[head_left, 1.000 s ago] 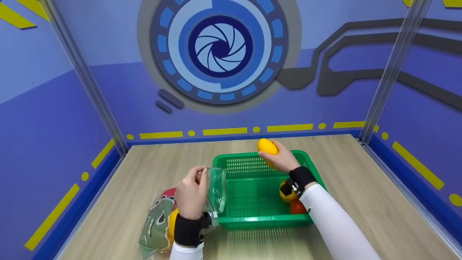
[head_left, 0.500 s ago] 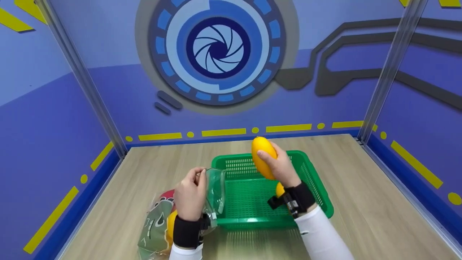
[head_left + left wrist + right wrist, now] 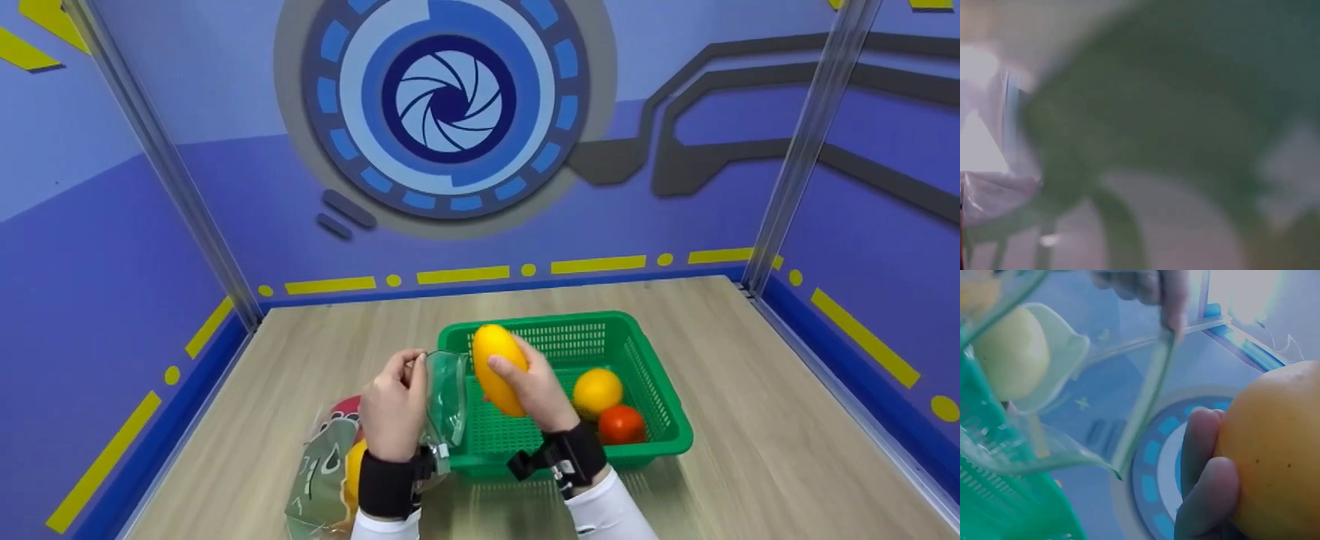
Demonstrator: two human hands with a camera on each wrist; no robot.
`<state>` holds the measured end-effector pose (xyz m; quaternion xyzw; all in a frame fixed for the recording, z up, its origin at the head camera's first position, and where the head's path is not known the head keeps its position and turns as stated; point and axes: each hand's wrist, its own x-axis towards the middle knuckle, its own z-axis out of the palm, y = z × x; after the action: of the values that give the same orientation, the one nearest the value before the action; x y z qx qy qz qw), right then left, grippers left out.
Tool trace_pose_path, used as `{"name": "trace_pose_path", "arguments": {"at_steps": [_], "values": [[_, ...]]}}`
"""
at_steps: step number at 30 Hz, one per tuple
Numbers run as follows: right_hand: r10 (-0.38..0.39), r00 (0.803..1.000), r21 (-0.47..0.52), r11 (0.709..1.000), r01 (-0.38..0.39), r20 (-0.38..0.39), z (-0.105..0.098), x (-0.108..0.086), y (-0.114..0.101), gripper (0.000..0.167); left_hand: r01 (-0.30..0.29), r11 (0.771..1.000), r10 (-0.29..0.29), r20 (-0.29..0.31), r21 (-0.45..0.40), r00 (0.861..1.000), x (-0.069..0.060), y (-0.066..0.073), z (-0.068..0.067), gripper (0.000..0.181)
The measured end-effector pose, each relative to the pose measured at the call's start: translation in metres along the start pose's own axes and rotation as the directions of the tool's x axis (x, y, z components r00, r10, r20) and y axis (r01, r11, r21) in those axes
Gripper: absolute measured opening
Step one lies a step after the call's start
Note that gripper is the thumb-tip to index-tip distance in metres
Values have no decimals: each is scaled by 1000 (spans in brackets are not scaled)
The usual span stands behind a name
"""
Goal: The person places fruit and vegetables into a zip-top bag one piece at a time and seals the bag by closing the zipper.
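Observation:
In the head view my right hand (image 3: 541,390) grips a yellow mango (image 3: 495,364) over the left part of the green basket (image 3: 664,375). My left hand (image 3: 394,412) pinches the top edge of a clear plastic bag (image 3: 322,465) with a printed pattern, left of the basket. The bag's mouth stands open toward the mango. The right wrist view shows the bag's rim (image 3: 1148,394) and a pale yellow fruit (image 3: 1013,354) inside it. Blurred green print on the bag (image 3: 1145,107) fills most of the left wrist view, hiding the left fingers there.
An orange-yellow round fruit (image 3: 598,391) and a red tomato-like fruit (image 3: 622,425) lie in the basket's right side. The basket stands on a wooden tabletop (image 3: 765,420). Blue printed panels (image 3: 225,202) wall the back and sides.
My right hand has brought the mango left and down from the basket's far side toward the bag's mouth. The fruits at the basket's right are now uncovered. My left hand stays on the bag.

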<state>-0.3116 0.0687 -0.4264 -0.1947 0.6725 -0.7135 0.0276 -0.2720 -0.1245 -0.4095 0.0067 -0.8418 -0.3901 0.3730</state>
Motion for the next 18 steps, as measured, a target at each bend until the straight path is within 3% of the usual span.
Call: {"name": "trace_pose_path", "arguments": {"at_steps": [5,12,18], "values": [[47,994,-171,985,-29,98,18,-1,10,48,26,1000,-26,15,0,1000,-1,1,-2,12],[142,967,-387,921,-51,210,39,-2,20,49,45,999,-45,18,14,999,-1,2,-3,14],[161,955,-413,910,-46,249,48,-2,24,66,34,999,-35,31,23,999,-1,4,-4,13]]}}
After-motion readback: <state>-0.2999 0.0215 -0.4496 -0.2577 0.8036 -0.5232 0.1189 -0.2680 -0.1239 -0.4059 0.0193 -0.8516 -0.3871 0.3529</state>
